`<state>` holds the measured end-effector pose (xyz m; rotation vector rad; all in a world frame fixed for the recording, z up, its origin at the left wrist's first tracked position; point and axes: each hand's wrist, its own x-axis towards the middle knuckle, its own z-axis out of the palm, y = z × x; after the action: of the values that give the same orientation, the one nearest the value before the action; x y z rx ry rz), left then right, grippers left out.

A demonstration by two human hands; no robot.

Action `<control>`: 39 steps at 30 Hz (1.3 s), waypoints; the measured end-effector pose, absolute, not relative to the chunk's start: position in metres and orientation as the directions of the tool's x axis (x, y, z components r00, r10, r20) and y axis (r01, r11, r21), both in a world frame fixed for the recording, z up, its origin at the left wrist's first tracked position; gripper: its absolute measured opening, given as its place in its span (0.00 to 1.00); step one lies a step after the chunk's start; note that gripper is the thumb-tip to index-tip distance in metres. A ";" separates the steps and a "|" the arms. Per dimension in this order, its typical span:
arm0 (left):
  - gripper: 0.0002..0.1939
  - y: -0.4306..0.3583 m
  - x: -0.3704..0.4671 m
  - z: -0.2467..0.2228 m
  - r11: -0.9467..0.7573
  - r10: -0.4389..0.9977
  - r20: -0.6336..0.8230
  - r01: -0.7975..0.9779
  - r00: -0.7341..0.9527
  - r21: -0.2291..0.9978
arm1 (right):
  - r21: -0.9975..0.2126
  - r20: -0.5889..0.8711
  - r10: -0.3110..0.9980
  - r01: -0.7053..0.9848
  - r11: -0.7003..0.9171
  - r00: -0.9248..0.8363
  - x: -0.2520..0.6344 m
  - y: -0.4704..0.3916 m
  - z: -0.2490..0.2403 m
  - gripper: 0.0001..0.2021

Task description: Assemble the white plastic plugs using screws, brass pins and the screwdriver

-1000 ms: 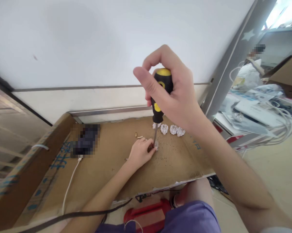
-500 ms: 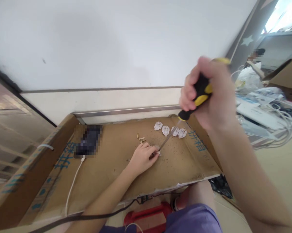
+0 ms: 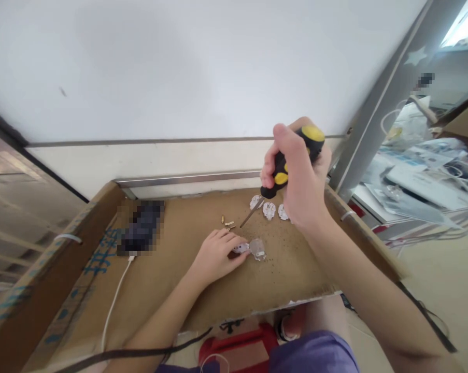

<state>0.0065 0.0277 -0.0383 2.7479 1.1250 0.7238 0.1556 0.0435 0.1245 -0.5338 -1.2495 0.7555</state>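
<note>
My right hand (image 3: 306, 181) is wrapped round the handle of a black and yellow screwdriver (image 3: 268, 192). Its metal shaft points down and left, with the tip above the cardboard, apart from the parts in front of it. Low on the cardboard, my left hand (image 3: 217, 254) grips a small white plastic part (image 3: 240, 248) between thumb and fingers. Against that part's right side lies a translucent round plastic piece (image 3: 257, 249). Small brass pieces (image 3: 229, 224) lie just beyond my left fingers. Several white round plug-like parts (image 3: 269, 210) sit farther back, some hidden by my right hand.
A cardboard tray (image 3: 171, 290) with raised sides forms the work surface. At its left lies a blurred-out dark device (image 3: 142, 228) with a white cable (image 3: 117, 305). A white wall stands behind. Papers and cables (image 3: 420, 191) clutter the right, and a red stool (image 3: 237, 352) is below.
The screwdriver tip has come away from the part at my left fingers, and my right hand has moved left and down. The white part and translucent piece now show side by side.
</note>
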 end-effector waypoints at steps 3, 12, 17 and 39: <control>0.10 0.028 0.000 -0.041 -0.735 0.678 0.345 0.618 0.649 0.279 | -0.725 0.630 0.763 -0.241 0.645 0.147 0.153 0.047 0.124 0.16; 0.06 0.027 0.001 -0.040 -0.714 0.699 0.340 0.630 0.629 0.304 | -0.759 0.588 0.800 -0.261 0.597 0.119 0.142 0.053 0.116 0.17; 0.08 0.030 -0.006 -0.032 -0.653 0.757 0.317 0.677 0.571 0.339 | -0.767 0.586 0.798 -0.222 0.602 0.141 0.144 0.054 0.117 0.16; 0.09 0.036 0.025 -0.040 -0.674 0.718 0.562 0.612 0.412 0.413 | -0.722 0.583 0.681 -0.103 0.685 0.443 0.220 -0.015 0.157 0.17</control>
<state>0.0254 0.0361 -0.0401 2.5168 1.1938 1.1103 0.2196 -0.0146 0.1571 -0.6680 -1.0033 0.5334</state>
